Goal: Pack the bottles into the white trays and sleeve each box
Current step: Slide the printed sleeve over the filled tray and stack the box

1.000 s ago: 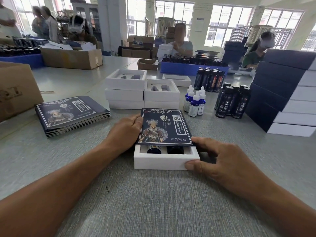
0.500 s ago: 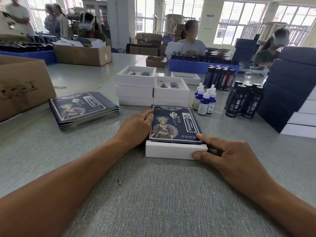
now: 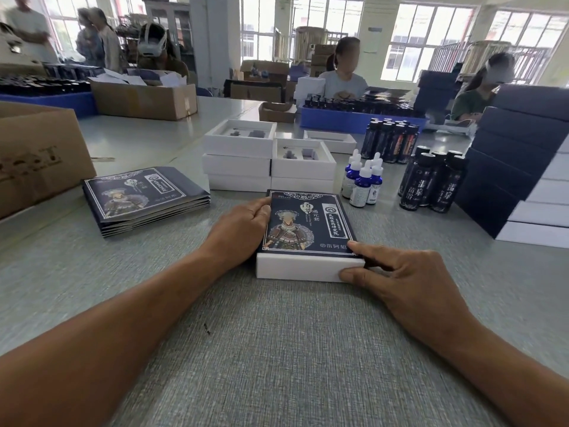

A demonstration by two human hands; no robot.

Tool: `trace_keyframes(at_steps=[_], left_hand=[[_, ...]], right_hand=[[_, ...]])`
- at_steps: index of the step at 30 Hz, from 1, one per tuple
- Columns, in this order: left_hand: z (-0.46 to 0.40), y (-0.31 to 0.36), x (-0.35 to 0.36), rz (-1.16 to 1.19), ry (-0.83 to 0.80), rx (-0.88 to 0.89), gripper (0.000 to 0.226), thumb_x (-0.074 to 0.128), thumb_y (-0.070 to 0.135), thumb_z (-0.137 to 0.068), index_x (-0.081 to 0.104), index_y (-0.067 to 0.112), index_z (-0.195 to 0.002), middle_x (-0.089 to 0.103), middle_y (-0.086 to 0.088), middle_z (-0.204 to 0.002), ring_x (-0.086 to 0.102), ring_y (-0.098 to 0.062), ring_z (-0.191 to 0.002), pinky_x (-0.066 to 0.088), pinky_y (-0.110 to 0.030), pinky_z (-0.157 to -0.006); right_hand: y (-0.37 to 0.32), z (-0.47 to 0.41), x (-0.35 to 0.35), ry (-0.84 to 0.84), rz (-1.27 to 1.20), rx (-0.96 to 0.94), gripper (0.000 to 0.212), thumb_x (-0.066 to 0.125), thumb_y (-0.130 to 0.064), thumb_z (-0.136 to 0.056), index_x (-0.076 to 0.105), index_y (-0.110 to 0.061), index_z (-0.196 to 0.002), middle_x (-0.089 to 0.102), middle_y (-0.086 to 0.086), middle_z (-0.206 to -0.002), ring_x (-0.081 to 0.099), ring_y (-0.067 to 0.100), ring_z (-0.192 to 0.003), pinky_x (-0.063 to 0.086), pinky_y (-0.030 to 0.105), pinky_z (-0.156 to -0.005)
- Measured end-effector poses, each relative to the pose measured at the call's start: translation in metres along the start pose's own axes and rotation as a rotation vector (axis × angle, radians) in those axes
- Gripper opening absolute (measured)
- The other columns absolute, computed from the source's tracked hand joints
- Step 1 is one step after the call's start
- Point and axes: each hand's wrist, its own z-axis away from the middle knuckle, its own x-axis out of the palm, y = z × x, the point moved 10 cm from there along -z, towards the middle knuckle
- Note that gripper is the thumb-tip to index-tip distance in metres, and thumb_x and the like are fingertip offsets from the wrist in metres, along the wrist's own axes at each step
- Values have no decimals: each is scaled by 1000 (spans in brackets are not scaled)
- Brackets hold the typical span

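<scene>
Left hand: our left hand [image 3: 238,229] grasps the left edge of the dark printed sleeve [image 3: 306,223], fingers curled against its side.
Right hand: our right hand [image 3: 397,272] pinches the near right corner of the white tray [image 3: 303,268], thumb on the white front wall and index finger on top of the sleeve.
Box position: the tray lies flat on the table [image 3: 277,349], directly in front of us, with the sleeve over nearly all of it; only the near white wall shows.
Bottles in this box: hidden under the sleeve; we cannot confirm their seating.
Step in hand: we judge the sleeve to be almost fully seated.
Supplies beyond: empty white trays [image 3: 268,155] are stacked just behind the box; blue dropper bottles [image 3: 363,180] and dark bottles [image 3: 431,183] stand to the right; flat sleeves [image 3: 144,198] are piled to the left.
Risk 1: uneven pressure from the two hands may skew the sleeve and jam or crease it.
Risk 2: pushing too far forward may drive the box into the tray stack.
Risk 3: lifting by the sleeve alone may let the tray slide out.
</scene>
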Motion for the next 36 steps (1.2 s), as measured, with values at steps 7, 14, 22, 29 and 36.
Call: trace_keyframes(at_steps=[7,14,22,29,36], left_hand=[[-2,-3,-1,11,24,0,39,41,33,-105,52,28,-142,53,6,-145,47,-15,-133,32,-32,-114],[-1,-1,0,5,17,4,40,40,34,-105,52,27,-143,53,5,-146,47,-16,-133,33,-35,-115],[3,2,0,-15,10,-2,40,38,36,-106,49,30,-144,53,5,-145,49,-19,-131,36,-35,-111],[5,4,0,-20,10,11,40,38,35,-106,50,30,-144,54,3,-144,50,-19,-129,36,-29,-105],[3,2,-6,45,39,-8,28,53,31,-98,64,30,-124,69,10,-117,62,-13,-110,47,-33,-99]], right_hand=[[6,-3,7,-64,-48,-14,52,69,-59,-72,57,-52,-123,56,-28,-120,45,-35,-96,32,-6,-88],[5,-2,2,2,-127,2,45,71,-59,-64,65,-51,-108,61,-32,-107,59,-22,-96,39,-3,-85],[4,0,-3,53,-99,-12,39,80,-40,-73,70,-40,-111,59,-34,-101,60,-21,-93,43,1,-87],[6,-1,-3,8,-124,3,40,78,-45,-69,68,-46,-108,60,-37,-99,61,-20,-93,40,-2,-82],[13,-3,-5,-65,-144,10,39,81,-38,-75,71,-42,-112,67,-29,-108,62,-15,-99,47,7,-90]])
